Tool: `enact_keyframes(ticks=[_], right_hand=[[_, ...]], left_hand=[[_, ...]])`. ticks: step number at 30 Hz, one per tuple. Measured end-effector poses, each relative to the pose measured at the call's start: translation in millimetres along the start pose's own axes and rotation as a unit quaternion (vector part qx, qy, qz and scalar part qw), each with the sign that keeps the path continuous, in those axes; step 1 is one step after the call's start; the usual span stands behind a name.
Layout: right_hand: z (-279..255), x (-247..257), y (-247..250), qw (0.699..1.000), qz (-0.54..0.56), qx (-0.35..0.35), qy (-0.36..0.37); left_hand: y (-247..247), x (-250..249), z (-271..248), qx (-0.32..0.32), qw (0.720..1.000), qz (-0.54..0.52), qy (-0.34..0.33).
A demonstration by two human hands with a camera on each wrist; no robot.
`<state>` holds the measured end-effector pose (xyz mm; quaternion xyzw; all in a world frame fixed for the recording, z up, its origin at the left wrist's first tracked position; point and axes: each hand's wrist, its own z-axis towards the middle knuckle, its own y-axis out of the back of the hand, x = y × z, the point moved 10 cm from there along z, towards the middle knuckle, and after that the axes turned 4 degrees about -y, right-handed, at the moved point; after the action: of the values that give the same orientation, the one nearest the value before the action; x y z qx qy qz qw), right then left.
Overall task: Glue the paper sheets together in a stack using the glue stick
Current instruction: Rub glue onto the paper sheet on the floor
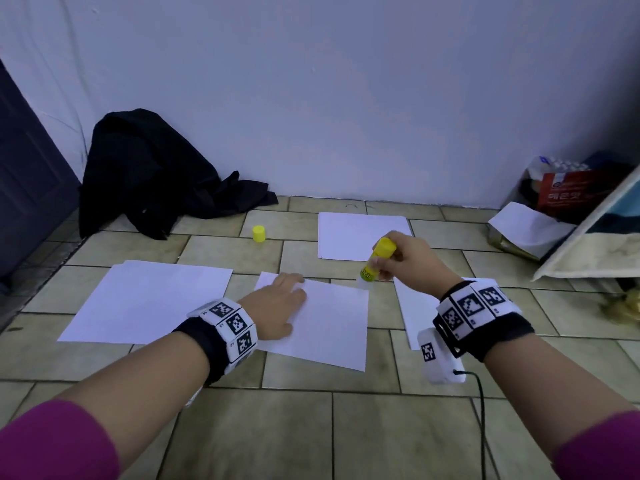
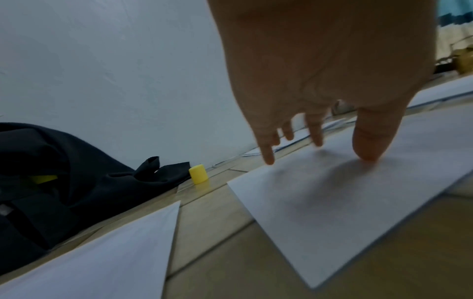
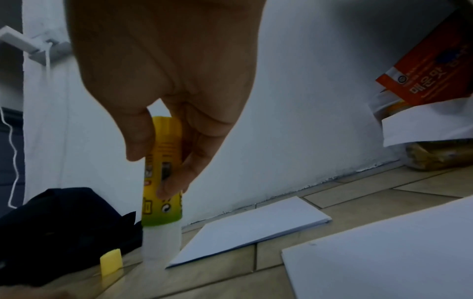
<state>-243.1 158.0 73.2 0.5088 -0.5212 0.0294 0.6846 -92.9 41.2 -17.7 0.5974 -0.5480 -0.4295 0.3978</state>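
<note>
A white paper sheet (image 1: 329,323) (image 2: 345,202) lies in the middle of the tiled floor. My left hand (image 1: 277,303) (image 2: 320,91) presses flat on its left part with straight fingers. My right hand (image 1: 405,259) (image 3: 166,81) pinches a yellow glue stick (image 1: 375,261) (image 3: 162,182), uncapped, its white tip down at the sheet's far right corner. The yellow cap (image 1: 259,233) (image 2: 199,174) (image 3: 111,265) stands on the floor farther back. More white sheets lie to the left (image 1: 145,303), at the back (image 1: 360,237) (image 3: 253,224) and to the right (image 1: 415,306) (image 3: 384,259).
A black cloth bundle (image 1: 152,174) lies against the white wall at back left. A red packet and bags (image 1: 568,192) sit at back right, beside a leaning board (image 1: 595,247). A dark door (image 1: 27,181) is at the left. A cable (image 1: 479,410) trails from my right wrist.
</note>
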Motion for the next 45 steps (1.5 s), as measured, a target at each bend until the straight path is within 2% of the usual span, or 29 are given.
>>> enact_keyframes(ticks=[3,8,12,18,22,30,37,41,45], right_hand=[[11.2,-4.7,-8.2,1.000,-0.009,-0.016,-0.016],[27.5,-13.0,-25.7,0.998,-0.002,-0.035,-0.043],[37.5,-4.0,-39.8,0.998,0.012,-0.047,-0.038],[54.2,18.4,-77.9,1.000,0.007,-0.004,-0.016],[63.2,21.4,-90.4,0.999,-0.010,0.017,-0.028],[41.1,19.2,-81.4,0.981,-0.168,0.096,0.004],[7.9,-4.2,-61.9,0.968,-0.218,0.125,0.004],[5.7,-11.1,-51.2,0.979,-0.175,0.102,-0.014],[7.8,-2.9,-30.2,0.997,-0.076,-0.003,-0.009]], left_hand=[[-10.0,-13.6,0.2,0.061,0.997,0.019,-0.034],[8.5,-8.8,1.0,0.001,0.999,0.043,0.006],[-8.4,-12.6,1.0,0.034,0.999,0.004,-0.027],[-10.3,-13.5,3.4,0.040,0.999,0.013,-0.009],[-7.1,-11.7,2.2,0.040,0.999,-0.004,-0.006],[-6.4,-8.1,1.6,0.078,0.997,-0.008,-0.009],[-2.1,-4.0,2.9,0.078,0.996,-0.029,-0.020],[-2.0,-5.6,3.1,0.092,0.995,-0.032,-0.027],[-0.6,-5.7,2.5,0.089,0.996,-0.014,-0.005]])
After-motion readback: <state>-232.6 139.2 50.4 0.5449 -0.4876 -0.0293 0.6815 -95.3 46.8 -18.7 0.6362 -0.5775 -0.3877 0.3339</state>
